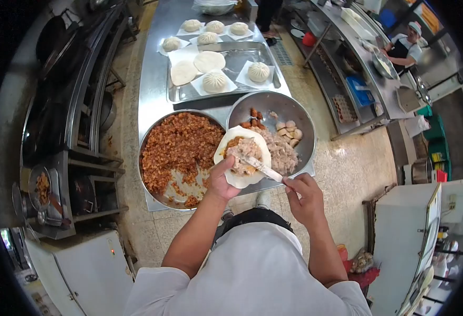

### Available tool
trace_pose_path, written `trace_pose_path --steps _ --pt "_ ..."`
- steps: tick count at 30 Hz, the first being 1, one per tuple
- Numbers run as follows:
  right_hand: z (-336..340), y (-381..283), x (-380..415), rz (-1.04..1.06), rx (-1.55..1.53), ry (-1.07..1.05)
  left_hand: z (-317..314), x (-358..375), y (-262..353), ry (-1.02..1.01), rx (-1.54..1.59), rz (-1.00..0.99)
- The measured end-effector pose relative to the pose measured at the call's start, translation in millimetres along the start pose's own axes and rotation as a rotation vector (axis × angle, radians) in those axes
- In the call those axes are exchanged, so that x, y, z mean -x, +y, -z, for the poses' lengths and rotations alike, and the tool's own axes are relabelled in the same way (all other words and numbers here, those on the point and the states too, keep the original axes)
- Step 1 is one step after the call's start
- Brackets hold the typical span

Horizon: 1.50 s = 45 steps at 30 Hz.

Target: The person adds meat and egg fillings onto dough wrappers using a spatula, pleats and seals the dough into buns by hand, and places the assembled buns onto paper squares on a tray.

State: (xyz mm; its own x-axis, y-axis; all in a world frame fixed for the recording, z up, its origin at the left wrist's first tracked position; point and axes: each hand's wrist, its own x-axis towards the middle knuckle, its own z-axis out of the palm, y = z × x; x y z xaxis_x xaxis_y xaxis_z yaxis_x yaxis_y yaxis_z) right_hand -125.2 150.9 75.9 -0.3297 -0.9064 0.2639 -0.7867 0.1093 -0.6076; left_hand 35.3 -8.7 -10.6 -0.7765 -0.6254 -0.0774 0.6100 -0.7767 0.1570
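My left hand (222,181) holds up a round dough wrapper (239,182) with pinkish minced meat (245,150) and some orange-brown filling on it. The fingers of my right hand (304,199) are closed round the end of a flat, pale spatula (267,170). Its smeared blade lies against the meat on the wrapper. Just beyond my hands stand two wide metal bowls. Chunky red-brown filling (173,145) is in the left one. Minced meat (283,152), pale rounded pieces (289,132) and small reddish-brown pieces (254,117) share the right bowl (309,116).
On the steel table, a metal tray (239,52) carries pleated buns (214,82) on paper squares and flat dough rounds (209,62). Several more buns (207,38) sit behind it. Shelving (79,105) lines the left. Another person (408,50) stands at the right counter.
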Motion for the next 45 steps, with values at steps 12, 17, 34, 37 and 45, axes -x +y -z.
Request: trace_pose_path --steps 12,17,34,37,45 --pt "2.0 -13.0 -2.2 -0.055 -0.072 0.006 -3.8 18.7 8.9 -0.036 -0.122 0.010" --pt "23.7 -29.1 -14.3 0.031 0.092 -0.011 1.2 29.3 19.2 0.002 -0.085 -0.041" --pt "67.5 69.9 -19.2 0.396 0.026 -0.078 -51.1 16.7 -67.6 0.090 -0.073 -0.319" --pt "96.1 93.8 -12.3 0.363 -0.063 -0.053 -68.0 16.8 -94.2 -0.049 0.087 -0.398" --pt "125.2 143.5 -16.2 0.414 -0.318 -0.186 -61.6 35.3 -138.1 -0.043 -0.037 -0.217"
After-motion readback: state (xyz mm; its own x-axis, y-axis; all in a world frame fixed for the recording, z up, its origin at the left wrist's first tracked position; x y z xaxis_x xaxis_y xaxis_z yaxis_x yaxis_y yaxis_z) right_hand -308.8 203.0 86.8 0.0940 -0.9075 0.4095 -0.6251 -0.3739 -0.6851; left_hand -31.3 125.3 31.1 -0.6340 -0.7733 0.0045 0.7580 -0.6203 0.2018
